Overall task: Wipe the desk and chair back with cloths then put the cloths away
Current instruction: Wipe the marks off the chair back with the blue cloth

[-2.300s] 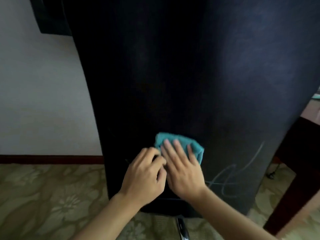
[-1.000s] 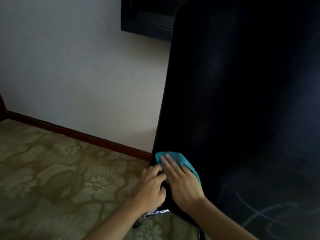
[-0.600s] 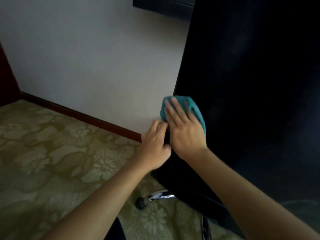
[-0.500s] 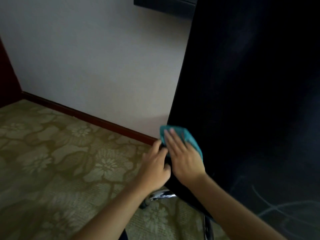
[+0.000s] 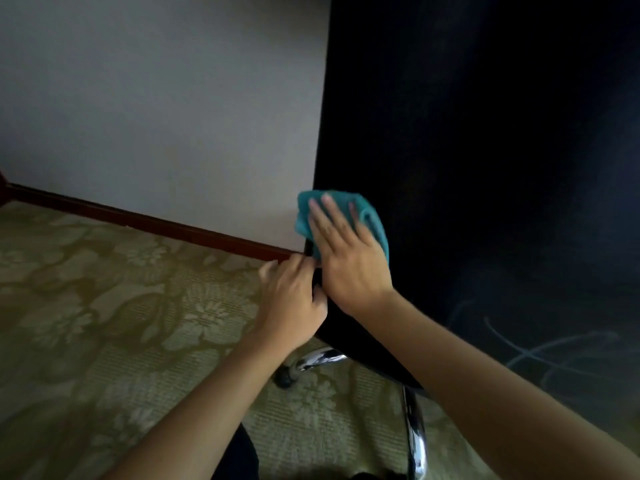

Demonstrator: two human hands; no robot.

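Wiping the chair's edge

The right hand (image 5: 349, 261) lies flat – fingers straight – pressing the blue cloth (image 5: 372, 220) on the chair back (image 5: 485, 168), low by its left edge; the left hand (image 5: 294, 299) grips that edge just below.

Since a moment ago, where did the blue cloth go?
The right hand slid the teal cloth left across the black chair back to its left edge, rubbing up and down there. Unchanged: fingers flat on the cloth, left hand holding the chair's edge beside it.
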